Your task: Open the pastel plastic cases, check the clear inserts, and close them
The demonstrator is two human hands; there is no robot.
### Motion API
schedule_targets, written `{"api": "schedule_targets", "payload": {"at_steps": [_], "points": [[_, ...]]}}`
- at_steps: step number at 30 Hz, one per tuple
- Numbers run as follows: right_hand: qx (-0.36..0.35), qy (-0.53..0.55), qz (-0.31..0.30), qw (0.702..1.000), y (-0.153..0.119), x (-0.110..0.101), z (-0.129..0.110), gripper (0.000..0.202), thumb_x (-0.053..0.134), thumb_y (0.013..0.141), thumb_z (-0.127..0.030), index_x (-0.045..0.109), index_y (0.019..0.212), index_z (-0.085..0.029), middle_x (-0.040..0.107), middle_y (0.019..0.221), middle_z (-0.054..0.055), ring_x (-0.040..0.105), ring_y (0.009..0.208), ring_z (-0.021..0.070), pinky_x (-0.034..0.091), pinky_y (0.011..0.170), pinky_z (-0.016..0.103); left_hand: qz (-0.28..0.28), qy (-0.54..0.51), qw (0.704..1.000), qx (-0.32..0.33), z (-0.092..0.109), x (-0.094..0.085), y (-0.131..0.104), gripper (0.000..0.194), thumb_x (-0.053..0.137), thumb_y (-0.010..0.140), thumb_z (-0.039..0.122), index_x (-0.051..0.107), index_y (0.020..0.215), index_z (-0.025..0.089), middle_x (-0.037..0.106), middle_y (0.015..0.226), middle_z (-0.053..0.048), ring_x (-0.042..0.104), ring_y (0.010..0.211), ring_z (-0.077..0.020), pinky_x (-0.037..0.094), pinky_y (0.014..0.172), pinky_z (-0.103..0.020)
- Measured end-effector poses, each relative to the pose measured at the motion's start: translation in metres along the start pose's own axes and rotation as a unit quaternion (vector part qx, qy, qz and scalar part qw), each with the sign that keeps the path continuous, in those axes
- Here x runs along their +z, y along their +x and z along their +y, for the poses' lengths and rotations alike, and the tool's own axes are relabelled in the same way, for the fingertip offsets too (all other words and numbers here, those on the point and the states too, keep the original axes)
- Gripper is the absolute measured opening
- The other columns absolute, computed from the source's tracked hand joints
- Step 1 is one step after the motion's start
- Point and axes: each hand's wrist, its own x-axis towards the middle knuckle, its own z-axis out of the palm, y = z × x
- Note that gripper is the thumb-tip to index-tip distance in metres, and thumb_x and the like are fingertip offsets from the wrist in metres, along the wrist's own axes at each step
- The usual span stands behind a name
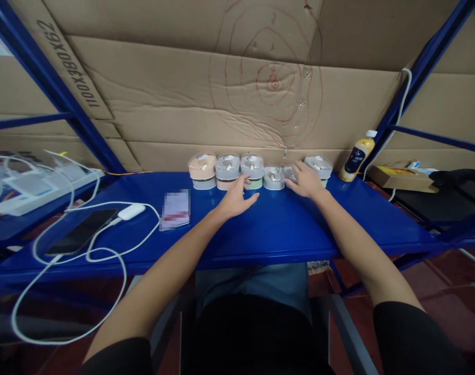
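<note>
Four two-high stacks of clear-lidded containers (203,169) lined the back of the blue table (229,234), with two more unstacked (274,178) beneath and beside the right hand (308,180), whose grip I couldn't tell, while the left hand (236,200) hovered, fingers loosely spread, empty

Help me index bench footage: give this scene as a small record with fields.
Surface: blue table against a cardboard wall
Stacked containers: four two-high stacks, the leftmost stack with a peach top
Single containers: two, one low grey container uncovered by hands
Left hand: fingers spread, by the third stack from the left; contact unclear
Right hand: over the other single container; grip unclear
Right side: yellow drink bottle, white cap
Left side: dark phone, white cable
</note>
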Motion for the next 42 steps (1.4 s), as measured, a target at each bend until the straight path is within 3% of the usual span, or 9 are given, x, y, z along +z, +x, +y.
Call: {"api": "schedule_targets", "payload": {"at_steps": [4, 7, 10, 14, 18, 23, 31, 39, 42], "points": [[0.018, -0.001, -0.087, 0.996, -0.006, -0.008, -0.023, 0.060, 0.053, 0.103, -0.058, 0.066, 0.139, -0.012, 0.064, 0.150, 0.026, 0.056, 0.144, 0.0452, 0.044, 0.119, 0.059, 0.000, 0.002, 1.000, -0.004, 0.000, 0.000, 0.000, 0.065, 0.074, 0.090, 0.039, 0.047, 0.146, 0.018, 0.066, 0.128, -0.015, 0.068, 0.106, -0.0258, 0.058, 0.088, -0.043], [0.069, -0.027, -0.049, 0.996, -0.013, -0.029, -0.033, 0.057, 0.049, 0.104, -0.061, 0.076, 0.118, -0.013, 0.075, 0.124, 0.027, 0.067, 0.125, 0.0467, 0.051, 0.108, 0.062, -0.003, 0.006, 1.000, -0.003, 0.000, 0.000, 0.001, 0.065, 0.074, 0.091, 0.038, 0.047, 0.146, 0.018, 0.066, 0.128, -0.015, 0.068, 0.105, -0.0253, 0.058, 0.089, -0.043], [0.156, -0.044, -0.016, 0.987, -0.017, -0.046, -0.040, 0.071, 0.051, 0.100, -0.071, 0.075, 0.120, -0.008, 0.073, 0.124, 0.032, 0.068, 0.122, 0.0504, 0.055, 0.099, 0.062, -0.004, 0.007, 1.000, -0.002, 0.001, 0.000, 0.001, 0.064, 0.074, 0.091, 0.037, 0.047, 0.146, 0.018, 0.066, 0.129, -0.016, 0.068, 0.106, -0.0255, 0.058, 0.090, -0.043], [0.247, -0.041, -0.160, 0.955, -0.019, -0.049, -0.044, 0.086, 0.067, 0.085, -0.084, 0.072, 0.132, -0.011, 0.074, 0.126, 0.030, 0.071, 0.119, 0.0504, 0.058, 0.092, 0.058, -0.006, 0.000, 1.000, -0.004, 0.004, -0.001, 0.000, 0.064, 0.075, 0.091, 0.038, 0.048, 0.146, 0.019, 0.066, 0.129, -0.015, 0.068, 0.108, -0.0268, 0.059, 0.090, -0.044], [0.139, -0.007, -0.216, 0.966, -0.026, -0.046, -0.049, 0.098, 0.070, 0.080, -0.086, 0.063, 0.147, -0.015, 0.073, 0.134, 0.027, 0.072, 0.122, 0.0484, 0.058, 0.096, 0.055, -0.028, -0.029, 0.999, 0.007, 0.009, -0.004, -0.001, 0.073, 0.081, 0.087, 0.046, 0.049, 0.147, 0.020, 0.067, 0.132, -0.016, 0.069, 0.113, -0.0293, 0.059, 0.096, -0.048], [-0.055, 0.154, -0.154, 0.974, -0.031, -0.044, -0.059, 0.116, 0.067, 0.079, -0.090, 0.043, 0.166, -0.016, 0.061, 0.155, 0.024, 0.065, 0.135, 0.0460, 0.054, 0.110, 0.056, -0.118, -0.094, 0.988, 0.029, 0.012, -0.009, -0.003, 0.121, 0.100, 0.062, 0.058, 0.041, 0.161, 0.021, 0.059, 0.151, -0.024, 0.061, 0.138, -0.0423, 0.052, 0.112, -0.061], [-0.204, 0.271, -0.149, 0.929, -0.030, -0.031, -0.072, 0.100, 0.084, 0.075, -0.072, 0.056, 0.156, -0.020, 0.071, 0.144, 0.016, 0.070, 0.127, 0.0368, 0.056, 0.109, 0.053, -0.204, -0.096, 0.974, 0.030, 0.016, -0.006, -0.004, 0.133, 0.103, 0.057, 0.051, 0.034, 0.166, 0.020, 0.057, 0.157, -0.024, 0.057, 0.145, -0.0459, 0.043, 0.122, -0.065], [-0.138, 0.314, -0.076, 0.936, -0.030, -0.042, -0.040, 0.078, 0.083, 0.081, -0.061, 0.064, 0.146, -0.024, 0.073, 0.139, 0.012, 0.071, 0.123, 0.0346, 0.057, 0.108, 0.052, -0.192, -0.070, 0.978, 0.037, 0.019, -0.007, -0.005, 0.121, 0.100, 0.062, 0.049, 0.041, 0.164, 0.022, 0.067, 0.142, -0.018, 0.066, 0.133, -0.0415, 0.050, 0.115, -0.060], [-0.037, 0.307, -0.050, 0.950, -0.030, -0.044, -0.008, 0.072, 0.078, 0.086, -0.062, 0.063, 0.144, -0.023, 0.076, 0.132, 0.013, 0.073, 0.113, 0.0341, 0.059, 0.103, 0.054, -0.212, -0.032, 0.975, 0.056, 0.023, -0.010, -0.006, 0.080, 0.092, 0.076, 0.048, 0.065, 0.148, 0.026, 0.068, 0.139, -0.013, 0.067, 0.129, -0.0373, 0.049, 0.116, -0.056]]}}
